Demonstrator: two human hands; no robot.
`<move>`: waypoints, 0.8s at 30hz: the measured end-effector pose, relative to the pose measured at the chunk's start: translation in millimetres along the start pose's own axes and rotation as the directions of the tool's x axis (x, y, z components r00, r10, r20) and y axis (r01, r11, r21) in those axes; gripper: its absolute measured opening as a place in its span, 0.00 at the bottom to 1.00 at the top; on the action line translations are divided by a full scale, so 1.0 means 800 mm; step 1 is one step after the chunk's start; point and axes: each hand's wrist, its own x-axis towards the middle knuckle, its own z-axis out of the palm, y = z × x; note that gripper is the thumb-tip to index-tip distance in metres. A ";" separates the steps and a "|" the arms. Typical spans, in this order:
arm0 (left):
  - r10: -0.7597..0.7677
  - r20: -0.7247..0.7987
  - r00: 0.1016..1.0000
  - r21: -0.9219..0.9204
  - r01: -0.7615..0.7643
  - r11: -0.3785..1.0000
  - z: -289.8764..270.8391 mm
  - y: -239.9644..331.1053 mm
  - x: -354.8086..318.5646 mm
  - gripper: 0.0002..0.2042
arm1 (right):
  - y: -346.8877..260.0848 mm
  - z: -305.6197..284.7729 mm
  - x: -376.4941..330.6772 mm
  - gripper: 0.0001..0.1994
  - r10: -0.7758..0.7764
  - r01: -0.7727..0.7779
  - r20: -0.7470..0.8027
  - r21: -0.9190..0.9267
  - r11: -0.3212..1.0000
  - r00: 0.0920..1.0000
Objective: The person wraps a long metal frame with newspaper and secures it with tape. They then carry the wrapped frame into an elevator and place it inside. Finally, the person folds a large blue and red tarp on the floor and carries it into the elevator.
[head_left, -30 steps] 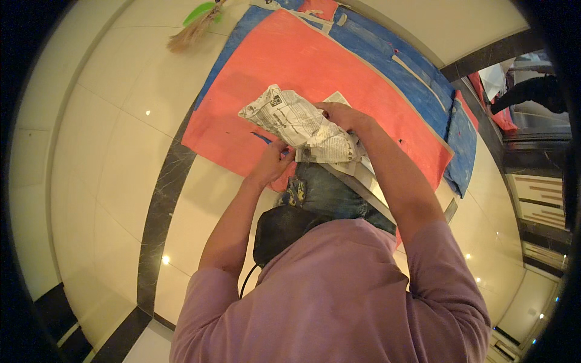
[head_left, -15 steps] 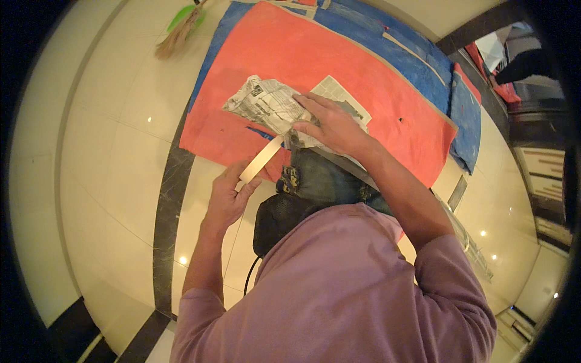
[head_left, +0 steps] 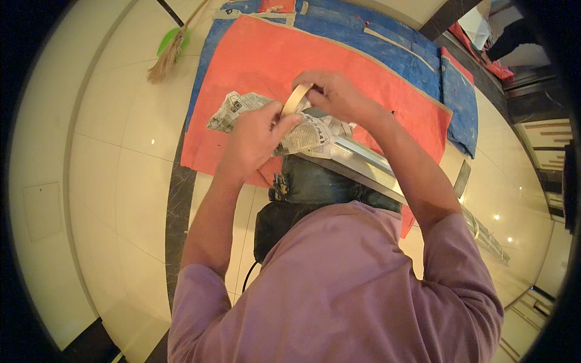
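Observation:
A narrow roll of pale yellow tape (head_left: 296, 100) stands on edge between my two hands. The curled fingers of my right hand (head_left: 339, 97) close on its far end. My left hand (head_left: 254, 136) is at its near end, thumb stretched over the crumpled newspaper (head_left: 305, 138) and fingers closed round the paper, their tips hidden. The newspaper is wrapped about the end of a long silver metal bar (head_left: 366, 160), which runs toward my right above my thighs.
A red sheet (head_left: 242, 66) lies under the work, over a blue tarp (head_left: 345, 27). A straw broom (head_left: 164, 63) and a green dustpan (head_left: 169, 41) are at the far left. More metal bars (head_left: 484, 239) lie at right on the tiled floor. A black seat (head_left: 272, 227) shows beside me.
The tape roll has moved up and right, from my left hand to between both hands. My right hand has lifted off the flat newspaper, and my left hand now grips the folded paper.

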 end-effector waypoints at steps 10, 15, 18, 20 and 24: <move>-0.443 -0.175 0.879 -0.756 0.168 0.633 0.089 -0.199 -0.059 0.25 | 0.143 0.080 0.035 0.08 0.289 -0.293 0.075 0.061 0.954 0.955; -0.303 -0.241 0.922 -0.717 0.041 0.696 0.147 -0.255 -0.066 0.21 | 0.149 0.111 0.044 0.06 0.200 -0.184 0.182 -0.105 0.977 0.963; -0.235 -0.003 0.972 -0.746 0.154 0.648 0.191 -0.246 -0.040 0.17 | 0.160 0.104 0.045 0.08 0.240 -0.204 0.268 -0.157 0.966 0.933; -0.336 0.401 0.852 -0.915 0.388 -0.110 0.218 -0.256 -0.015 0.16 | 0.160 0.108 0.046 0.11 0.244 -0.198 0.326 -0.169 0.966 0.913; -0.349 0.225 0.910 -0.680 0.404 0.612 0.220 -0.276 -0.015 0.20 | 0.162 0.103 0.039 0.16 0.105 -0.075 0.191 -0.157 0.985 0.976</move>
